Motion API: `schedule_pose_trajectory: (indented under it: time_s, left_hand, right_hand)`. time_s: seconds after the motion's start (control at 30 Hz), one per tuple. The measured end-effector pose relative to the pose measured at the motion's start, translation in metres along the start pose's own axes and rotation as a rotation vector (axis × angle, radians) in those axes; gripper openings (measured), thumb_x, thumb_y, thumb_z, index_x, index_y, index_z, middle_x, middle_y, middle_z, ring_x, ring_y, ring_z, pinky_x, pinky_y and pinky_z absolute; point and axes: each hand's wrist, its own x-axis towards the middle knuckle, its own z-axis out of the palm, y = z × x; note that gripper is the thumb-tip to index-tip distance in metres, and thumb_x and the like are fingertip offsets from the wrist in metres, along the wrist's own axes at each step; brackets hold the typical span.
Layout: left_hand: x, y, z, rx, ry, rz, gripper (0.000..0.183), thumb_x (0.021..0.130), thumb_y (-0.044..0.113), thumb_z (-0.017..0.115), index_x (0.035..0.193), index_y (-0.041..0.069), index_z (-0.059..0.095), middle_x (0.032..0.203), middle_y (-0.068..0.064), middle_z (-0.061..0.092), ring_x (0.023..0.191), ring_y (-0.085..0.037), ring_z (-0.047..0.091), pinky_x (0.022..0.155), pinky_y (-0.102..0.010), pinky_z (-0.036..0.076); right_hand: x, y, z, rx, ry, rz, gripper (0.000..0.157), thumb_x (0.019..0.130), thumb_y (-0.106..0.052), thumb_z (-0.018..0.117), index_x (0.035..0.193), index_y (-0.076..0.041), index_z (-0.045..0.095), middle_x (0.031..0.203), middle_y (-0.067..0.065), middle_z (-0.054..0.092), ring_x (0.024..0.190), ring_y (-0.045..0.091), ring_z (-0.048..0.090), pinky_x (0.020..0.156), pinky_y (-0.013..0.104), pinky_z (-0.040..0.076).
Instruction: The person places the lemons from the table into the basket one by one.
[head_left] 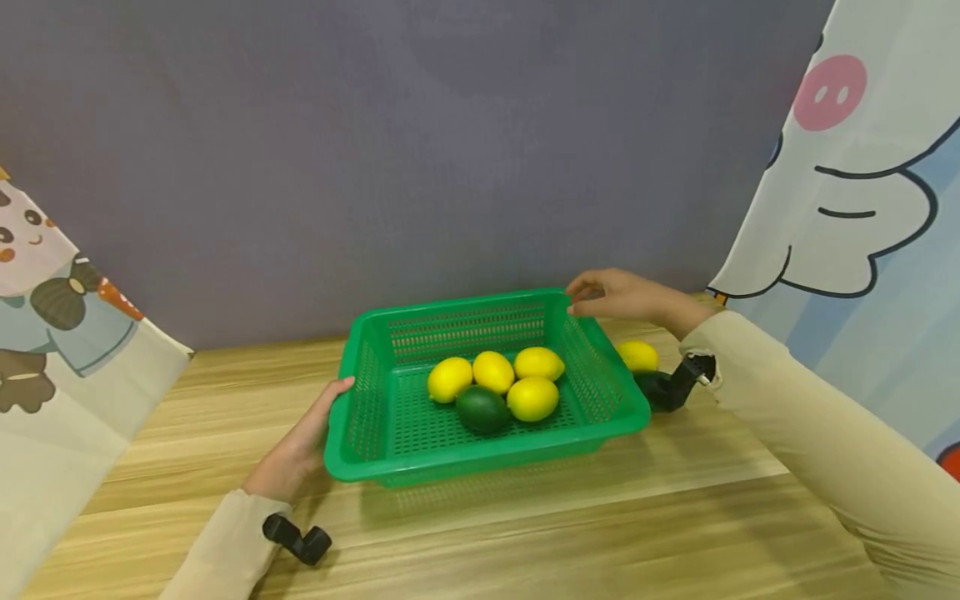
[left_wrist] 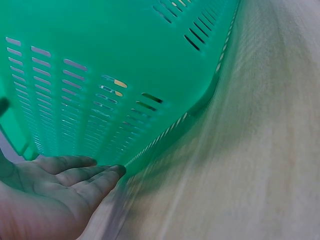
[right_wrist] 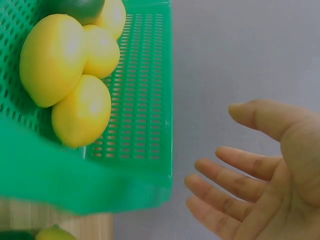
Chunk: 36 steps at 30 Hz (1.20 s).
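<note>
A green plastic basket (head_left: 480, 454) with slotted walls holds several yellow lemons (head_left: 533, 398) and one dark green avocado-shaped fruit (head_left: 482, 409). My left hand (head_left: 303, 442) grips its left side, the thumb over the rim and the fingers along the outer wall. In the left wrist view those fingers (left_wrist: 82, 175) reach near the basket's lower edge. By the back right corner is my right hand (head_left: 618, 293), thumb and fingers spread. The right wrist view shows a gap between its fingertips (right_wrist: 192, 182) and the basket rim.
On the wooden table (head_left: 525, 550), another lemon (head_left: 638, 356) and a dark green fruit (head_left: 654, 390) lie just right of the basket, partly hidden by the right wrist's camera mount. A grey backdrop (head_left: 450, 167) rises behind, with printed cartoon curtains (head_left: 862, 208) at both sides.
</note>
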Motion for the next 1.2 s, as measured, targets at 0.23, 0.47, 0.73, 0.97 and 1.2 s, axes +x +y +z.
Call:
schedule_pose_trajectory:
  time_s: [0.23,0.47,0.73,0.97,1.2]
  left_hand:
    - [0.001,0.000,0.000,0.023,0.004,-0.009,0.043,0.099,0.048,0.022,0.115,0.012,0.041,0.097,0.001,0.064,0.086,-0.013,0.065,0.078,-0.029,0.053]
    - [0.002,-0.002,-0.001,0.017,-0.004,-0.005,0.043,0.099,0.048,0.023,0.112,0.014,0.044,0.096,0.001,0.065,0.085,-0.013,0.065,0.077,-0.029,0.054]
    - [0.001,-0.002,0.000,0.023,0.018,-0.014,0.043,0.098,0.049,0.023,0.112,0.013,0.044,0.095,0.002,0.065,0.084,-0.012,0.065,0.076,-0.028,0.053]
    - [0.002,0.000,-0.001,0.057,0.047,-0.042,0.047,0.097,0.052,0.023,0.117,0.012,0.039,0.096,0.001,0.063,0.086,-0.013,0.063,0.077,-0.029,0.053]
    - [0.002,-0.001,-0.002,0.038,0.023,-0.021,0.044,0.098,0.050,0.023,0.115,0.014,0.041,0.097,0.002,0.063,0.087,-0.012,0.063,0.078,-0.029,0.053]
  right_hand:
    - [-0.020,0.009,-0.008,-0.020,0.077,-0.016,0.043,0.098,-0.023,0.051,0.132,0.003,0.045,0.129,0.023,0.052,0.124,0.042,0.043,0.101,0.057,0.036]
    - [-0.038,0.022,-0.009,-0.069,0.137,-0.029,0.038,0.098,-0.019,0.051,0.129,0.003,0.048,0.126,0.023,0.054,0.117,0.040,0.050,0.096,0.056,0.040]
    - [-0.057,0.036,-0.004,-0.052,0.192,-0.048,0.034,0.098,-0.015,0.049,0.125,0.005,0.051,0.121,0.022,0.058,0.111,0.037,0.055,0.093,0.051,0.045]
    - [-0.068,0.054,0.001,-0.065,0.235,0.001,0.036,0.097,-0.020,0.052,0.124,0.004,0.053,0.123,0.022,0.057,0.111,0.037,0.054,0.091,0.054,0.045]
    - [-0.077,0.069,0.016,-0.112,0.242,0.036,0.039,0.095,-0.023,0.057,0.122,0.005,0.055,0.119,0.023,0.060,0.106,0.037,0.059,0.084,0.048,0.050]
